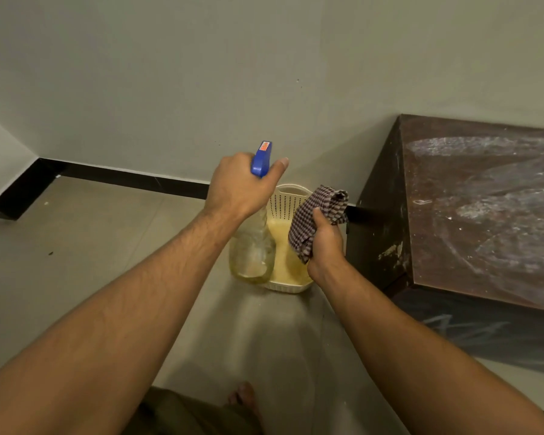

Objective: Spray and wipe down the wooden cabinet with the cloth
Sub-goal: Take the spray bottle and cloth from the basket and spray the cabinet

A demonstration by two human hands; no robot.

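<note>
Head view shows an unreadable orange label on the spray bottle.

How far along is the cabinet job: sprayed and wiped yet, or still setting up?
Looks done: both tools picked up. In hand: the left hand grips the spray bottle, the right hand grips the checked cloth, both above the cream basket. Left: the cabinet shows whitish streaks on top, dust or wipe marks, unclear; neither hand is at it, so spraying and wiping probably remain.

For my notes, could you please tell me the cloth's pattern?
The cloth is checked, dark and pale; head view.
</note>
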